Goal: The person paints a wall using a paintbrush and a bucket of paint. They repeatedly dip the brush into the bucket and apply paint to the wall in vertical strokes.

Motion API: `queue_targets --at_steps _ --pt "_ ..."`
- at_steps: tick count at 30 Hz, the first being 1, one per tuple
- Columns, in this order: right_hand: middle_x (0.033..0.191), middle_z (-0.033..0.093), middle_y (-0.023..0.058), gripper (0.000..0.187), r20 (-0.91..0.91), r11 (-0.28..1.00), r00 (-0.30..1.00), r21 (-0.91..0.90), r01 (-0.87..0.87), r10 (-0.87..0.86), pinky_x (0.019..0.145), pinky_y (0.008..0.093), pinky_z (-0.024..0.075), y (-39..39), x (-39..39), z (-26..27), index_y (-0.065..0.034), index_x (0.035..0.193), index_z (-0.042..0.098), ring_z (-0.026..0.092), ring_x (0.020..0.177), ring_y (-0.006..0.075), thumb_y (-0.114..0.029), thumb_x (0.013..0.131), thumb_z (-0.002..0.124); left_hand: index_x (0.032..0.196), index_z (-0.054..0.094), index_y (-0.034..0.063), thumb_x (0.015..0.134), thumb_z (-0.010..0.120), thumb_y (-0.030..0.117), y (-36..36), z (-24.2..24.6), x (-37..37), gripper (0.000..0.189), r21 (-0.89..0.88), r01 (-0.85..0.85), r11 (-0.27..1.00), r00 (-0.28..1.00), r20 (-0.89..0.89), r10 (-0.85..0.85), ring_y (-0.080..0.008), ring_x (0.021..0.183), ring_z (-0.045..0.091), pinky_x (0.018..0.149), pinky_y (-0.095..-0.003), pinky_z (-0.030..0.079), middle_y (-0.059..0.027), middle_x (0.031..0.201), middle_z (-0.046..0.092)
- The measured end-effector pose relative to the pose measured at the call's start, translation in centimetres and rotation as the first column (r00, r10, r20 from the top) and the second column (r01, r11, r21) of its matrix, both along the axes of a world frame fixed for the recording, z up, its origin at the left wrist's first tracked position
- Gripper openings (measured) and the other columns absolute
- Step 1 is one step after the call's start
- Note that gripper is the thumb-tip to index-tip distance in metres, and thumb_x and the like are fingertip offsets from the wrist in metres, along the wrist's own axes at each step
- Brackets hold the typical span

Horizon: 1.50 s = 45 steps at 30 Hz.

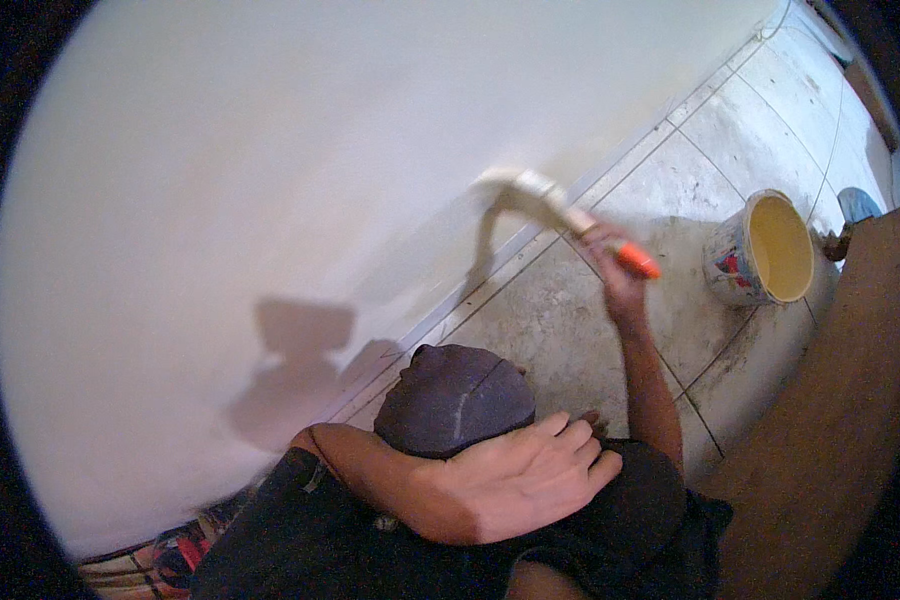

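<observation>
My right hand grips a paintbrush with an orange handle end. The brush's pale bristles touch the lower part of the white wall, just above the floor edge; brush and hand are blurred. My left hand rests across my bent leg behind the dark-clad knee, its fingers slightly apart and nothing seen in it. Right of the brush stands a plastic bucket with yellowish paint inside.
Stained floor tiles run along the wall. At the right lies a brown sheet, perhaps cardboard. A bluish object is beyond the bucket. Red and black items sit at the lower left. A thin cable crosses the far floor.
</observation>
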State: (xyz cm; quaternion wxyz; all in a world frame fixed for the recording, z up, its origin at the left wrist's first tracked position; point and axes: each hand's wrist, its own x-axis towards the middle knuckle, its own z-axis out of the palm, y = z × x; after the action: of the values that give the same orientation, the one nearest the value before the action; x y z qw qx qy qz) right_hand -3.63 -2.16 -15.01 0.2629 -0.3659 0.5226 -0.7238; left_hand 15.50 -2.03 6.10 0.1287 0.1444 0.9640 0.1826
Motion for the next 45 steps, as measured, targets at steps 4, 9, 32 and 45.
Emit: queue_targets --at_steps 4,9,32,45 --pt "0.122 0.058 0.0163 0.011 -0.053 0.892 0.891 -0.066 0.446 -0.45 0.101 0.0355 0.0439 0.2 -6.6 -0.4 -0.0018 0.101 0.058 0.056 0.112 0.0229 0.003 0.091 0.055 0.103 0.055 0.0036 0.081 0.05 0.017 0.2 0.0 -0.2 0.026 0.018 -0.008 1.0 1.0 0.017 0.008 -0.0208 0.089 0.056 0.081 -0.0299 0.044 -0.0069 0.085 0.056" --pt "0.115 0.062 0.0188 0.007 -0.365 0.857 0.778 -0.144 0.495 -0.511 0.095 0.036 0.0448 -1.1 -1.9 0.4 -0.0009 0.095 0.063 0.058 0.11 0.0252 -0.001 0.09 0.058 0.105 0.054 0.0041 0.082 0.049 0.017 0.3 -0.3 -0.6 0.027 0.007 -0.003 1.0 0.999 0.034 0.002 -0.0209 0.091 0.056 0.082 -0.0296 0.044 -0.0067 0.086 0.056" --pt "0.106 0.065 0.0061 0.013 -0.03 0.78 0.794 -0.215 0.588 -0.607 0.093 0.029 0.0461 -2.6 -14.7 -1.1 -0.003 0.102 0.064 0.058 0.103 0.0137 -0.002 0.09 0.059 0.112 0.056 -0.0032 0.079 0.053 0.015 -1.9 0.0 -2.0 0.038 0.107 0.027 0.994 0.995 0.097 -0.037 -0.0268 0.103 0.057 0.093 -0.0344 0.045 -0.0146 0.102 0.061" --pt "0.106 0.067 0.0116 0.013 -0.211 0.917 0.948 -0.271 -0.292 0.24 0.092 0.0366 0.0485 0.6 1.1 0.7 -0.0056 0.093 0.067 0.064 0.103 0.0249 -0.002 0.08 0.065 0.115 0.053 -0.0063 0.083 0.055 0.014 -2.3 -0.6 -5.3 0.037 0.085 0.094 0.992 0.981 0.161 -0.107 -0.0265 0.098 0.058 0.091 -0.0338 0.046 -0.0157 0.097 0.061"
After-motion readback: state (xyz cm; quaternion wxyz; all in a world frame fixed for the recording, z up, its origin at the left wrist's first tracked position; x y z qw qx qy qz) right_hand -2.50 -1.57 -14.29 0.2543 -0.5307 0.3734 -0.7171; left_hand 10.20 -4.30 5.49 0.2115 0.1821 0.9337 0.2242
